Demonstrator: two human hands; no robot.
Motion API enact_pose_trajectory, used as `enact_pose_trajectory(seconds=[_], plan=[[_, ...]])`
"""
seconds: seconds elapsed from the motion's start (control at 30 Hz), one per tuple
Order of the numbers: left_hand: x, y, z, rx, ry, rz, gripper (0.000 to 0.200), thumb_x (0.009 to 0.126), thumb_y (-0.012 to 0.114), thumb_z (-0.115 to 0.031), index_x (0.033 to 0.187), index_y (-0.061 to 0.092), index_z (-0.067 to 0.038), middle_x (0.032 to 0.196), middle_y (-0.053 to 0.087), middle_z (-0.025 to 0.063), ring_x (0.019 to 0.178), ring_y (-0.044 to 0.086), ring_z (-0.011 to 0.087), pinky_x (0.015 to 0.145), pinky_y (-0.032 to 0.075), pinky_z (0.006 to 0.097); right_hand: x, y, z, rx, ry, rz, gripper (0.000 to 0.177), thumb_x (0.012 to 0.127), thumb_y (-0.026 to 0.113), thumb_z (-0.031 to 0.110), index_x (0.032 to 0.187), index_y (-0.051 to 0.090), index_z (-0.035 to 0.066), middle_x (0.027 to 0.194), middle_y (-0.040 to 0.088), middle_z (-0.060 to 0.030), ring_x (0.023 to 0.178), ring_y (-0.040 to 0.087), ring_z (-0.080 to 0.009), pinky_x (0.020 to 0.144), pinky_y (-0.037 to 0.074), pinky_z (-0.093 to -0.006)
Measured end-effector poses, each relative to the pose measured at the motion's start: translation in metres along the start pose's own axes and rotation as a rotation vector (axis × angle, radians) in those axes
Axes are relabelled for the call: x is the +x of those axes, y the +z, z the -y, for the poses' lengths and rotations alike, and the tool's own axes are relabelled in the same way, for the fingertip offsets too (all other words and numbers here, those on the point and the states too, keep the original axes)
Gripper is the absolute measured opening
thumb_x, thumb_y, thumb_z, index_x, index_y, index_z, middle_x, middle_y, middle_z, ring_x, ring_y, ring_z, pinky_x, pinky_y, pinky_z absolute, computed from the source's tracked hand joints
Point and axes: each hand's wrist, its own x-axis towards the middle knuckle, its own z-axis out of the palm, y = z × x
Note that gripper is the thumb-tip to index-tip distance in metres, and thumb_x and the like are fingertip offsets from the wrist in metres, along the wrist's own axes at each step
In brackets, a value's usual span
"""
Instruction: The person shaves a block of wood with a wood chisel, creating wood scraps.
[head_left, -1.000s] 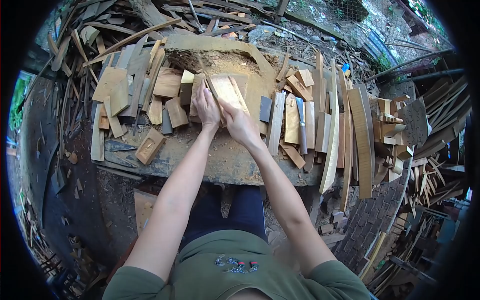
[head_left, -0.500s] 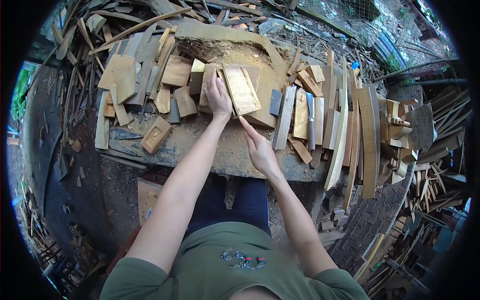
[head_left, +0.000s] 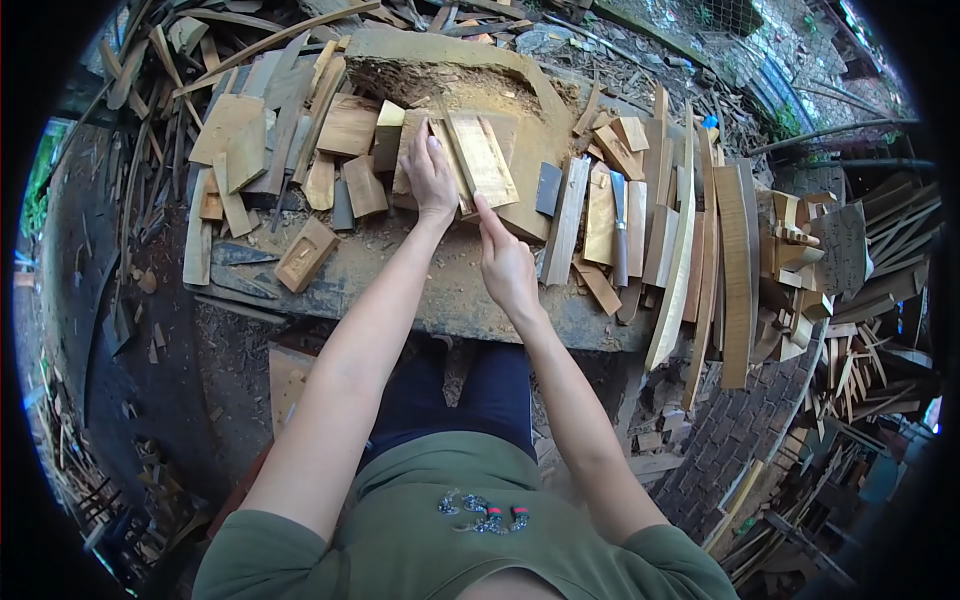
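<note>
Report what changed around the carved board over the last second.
The right hand left the carved board, drew back toward the body, then returned; it now touches the board's near edge. The left hand stayed on its left side.

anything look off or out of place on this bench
At the right, long curved pale wooden planks overhang the front edge of the rough wooden bench, unsupported. The pale recessed wooden board by the left hand lies skewed atop other offcuts.

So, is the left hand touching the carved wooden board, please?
Touching: the head view shows the left hand lying flat against the left edge of the carved wooden board, with no gap.
</note>
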Motion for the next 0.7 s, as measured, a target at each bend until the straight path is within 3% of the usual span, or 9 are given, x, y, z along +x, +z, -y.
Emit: enact_pose_trajectory(seconds=[0.07,0.17,0.33,0.47,0.57,0.7], plan=[[0.000,0.000,0.001,0.014,-0.010,-0.003,0.044,0.107,0.033,-0.027,0.141,0.048,-0.004,0.134,0.058,0.0174,0.124,0.050,0.0323,0.108,0.029,0.0434,0.002,0.009,-0.003,0.066,-0.090,-0.123,0.045,0.103,0.045,0.020,0.147,0.045,0.028,0.108,0.065,-0.0287,0.100,0.063,-0.0451,0.082,0.051,-0.0502],[0.000,0.002,0.001,0.018,0.001,-0.019,0.043,0.107,0.033,-0.026,0.141,0.048,-0.004,0.134,0.058,0.0161,0.123,0.051,0.0320,0.108,0.030,0.0424,-0.030,0.011,-0.002,0.124,-0.038,-0.042,0.046,0.103,0.046,0.018,0.148,0.045,0.029,0.108,0.064,-0.0299,0.099,0.063,-0.0453,0.080,0.051,-0.0501],[0.003,-0.002,0.003,-0.001,0.048,0.005,0.042,0.107,0.035,-0.025,0.140,0.049,-0.003,0.135,0.058,0.0159,0.123,0.050,0.0330,0.106,0.031,0.0415,-0.028,0.016,-0.006,-0.048,-0.135,-0.112,0.054,0.100,0.048,0.017,0.150,0.039,0.034,0.082,0.066,-0.0278,0.075,0.067,-0.0444,0.066,0.051,-0.0553],[0.000,-0.001,0.001,-0.013,-0.024,0.011,0.042,0.106,0.036,-0.025,0.140,0.049,-0.004,0.136,0.058,0.0158,0.119,0.048,0.0349,0.106,0.031,0.0405,-0.035,0.017,-0.006,0.024,-0.061,-0.090,0.052,0.100,0.049,0.017,0.149,0.041,0.033,0.081,0.067,-0.0272,0.075,0.067,-0.0443,0.066,0.051,-0.0552],[0.001,-0.001,-0.002,0.025,-0.050,0.029,0.043,0.107,0.035,-0.026,0.140,0.049,-0.004,0.136,0.057,0.0156,0.119,0.048,0.0341,0.106,0.031,0.0405,-0.033,0.017,-0.011,0.025,-0.161,-0.146,0.050,0.100,0.048,0.018,0.148,0.044,0.032,0.080,0.067,-0.0270,0.074,0.067,-0.0441,0.066,0.052,-0.0551],[0.002,-0.002,0.000,0.004,-0.030,0.015,0.043,0.107,0.034,-0.026,0.142,0.049,-0.006,0.137,0.058,0.0158,0.122,0.047,0.0337,0.107,0.031,0.0413,-0.006,0.017,-0.010,-0.102,-0.129,-0.179,0.047,0.101,0.047,0.022,0.147,0.045,0.033,0.080,0.067,-0.0271,0.075,0.067,-0.0454,0.069,0.053,-0.0558]])
